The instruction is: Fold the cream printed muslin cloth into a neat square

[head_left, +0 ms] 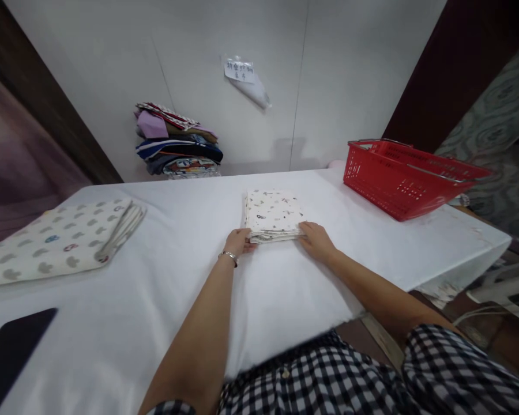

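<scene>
A folded white cloth (274, 210) with small scattered prints lies on the white-covered table (190, 230), its layered folded edge facing me. My left hand (239, 242), with a bracelet at the wrist, grips the near left corner, thumb on top and fingers partly under the layers. At the near right corner, my right hand (316, 239) holds the edge, its fingers partly hidden by the cloth and the hand itself. Further left rests a larger folded cream cloth (60, 239) with grey mushroom-like shapes.
A red plastic basket (400, 178) with metal handles stands at the right. Behind the table's far edge is a stack of folded fabrics (179, 141) by the wall. A flat dark object (15, 351) lies at the near left. A paper note (242, 72) hangs on the wall.
</scene>
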`<state>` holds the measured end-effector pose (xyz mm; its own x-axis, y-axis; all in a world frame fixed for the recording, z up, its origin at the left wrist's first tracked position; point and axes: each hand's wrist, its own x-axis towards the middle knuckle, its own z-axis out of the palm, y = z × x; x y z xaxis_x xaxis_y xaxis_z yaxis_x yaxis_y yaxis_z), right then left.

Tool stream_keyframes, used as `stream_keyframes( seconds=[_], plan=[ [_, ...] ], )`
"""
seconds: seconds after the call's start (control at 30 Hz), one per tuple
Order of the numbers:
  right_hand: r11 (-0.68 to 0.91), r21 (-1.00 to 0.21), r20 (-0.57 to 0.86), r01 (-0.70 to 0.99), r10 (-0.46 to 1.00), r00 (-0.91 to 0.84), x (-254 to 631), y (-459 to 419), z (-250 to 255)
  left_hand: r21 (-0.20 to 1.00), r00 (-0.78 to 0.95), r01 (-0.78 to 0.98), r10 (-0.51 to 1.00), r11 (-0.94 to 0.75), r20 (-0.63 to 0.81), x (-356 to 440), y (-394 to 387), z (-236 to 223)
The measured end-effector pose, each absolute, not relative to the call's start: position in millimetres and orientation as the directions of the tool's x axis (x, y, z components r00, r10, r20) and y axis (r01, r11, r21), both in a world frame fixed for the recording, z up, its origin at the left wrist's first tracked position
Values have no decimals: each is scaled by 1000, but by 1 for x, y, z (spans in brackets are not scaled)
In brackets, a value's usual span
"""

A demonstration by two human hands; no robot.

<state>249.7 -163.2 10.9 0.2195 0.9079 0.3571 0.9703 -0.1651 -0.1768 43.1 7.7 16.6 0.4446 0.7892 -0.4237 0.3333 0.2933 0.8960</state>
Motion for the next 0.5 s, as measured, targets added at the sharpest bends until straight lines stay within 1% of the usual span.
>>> stream_keyframes(
  seconds=[0.1, 0.2, 0.3, 0.43, 0.5],
  plan=[
    [-264, -215, 327, 940, 888, 324, 264, -175, 5, 898, 454, 332, 786, 287, -420, 43, 7, 19],
    [-341, -243, 262, 908, 878, 400, 265, -175, 5, 891, 446, 340, 783, 300, -434, 44, 6, 21],
    [-350, -268, 204, 897, 890, 408, 260, -170, 9, 892, 442, 339, 786, 300, -433, 44, 7, 20],
    [-361, -294, 224, 885, 874, 431, 258, -165, 12, 898, 458, 336, 783, 286, -420, 45, 10, 15],
    [-377, -300, 234, 876, 861, 451, 261, -163, 11, 891, 457, 368, 783, 265, -422, 45, 10, 14]
  ],
)
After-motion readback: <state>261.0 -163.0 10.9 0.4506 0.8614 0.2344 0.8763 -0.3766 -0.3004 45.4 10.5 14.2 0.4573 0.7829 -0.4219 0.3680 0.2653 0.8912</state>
